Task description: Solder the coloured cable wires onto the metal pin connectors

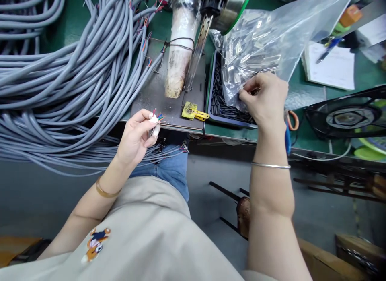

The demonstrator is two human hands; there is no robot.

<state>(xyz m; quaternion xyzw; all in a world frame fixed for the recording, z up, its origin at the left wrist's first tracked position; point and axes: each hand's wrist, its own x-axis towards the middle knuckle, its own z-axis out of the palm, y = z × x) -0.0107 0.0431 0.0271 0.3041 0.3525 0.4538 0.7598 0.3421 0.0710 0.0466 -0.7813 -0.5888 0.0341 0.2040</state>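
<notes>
My left hand (137, 136) is closed on the end of a grey cable, its stripped coloured wires (159, 117) fanning out past the fingertips. White tape wraps the finger and thumb tips. Over at the right, my right hand (265, 96) is pinched closed at the clear plastic bag (241, 77) of metal connectors; what lies between its fingertips is hidden. That bag rests on a dark tray (208, 91) filled with small black sleeves (218, 94). Between the hands, a small yellow cutter (199, 114) lies beside a yellow sponge pad (188, 110) at the bench edge.
Thick bundles of grey cable (75, 67) cover the left side of the bench. A soldering iron stand (197, 51) and a wrapped white tube (181, 51) stand at the centre back. Rightward are orange-handled scissors (292, 120), a black fan (346, 114) and a paper pad (331, 67).
</notes>
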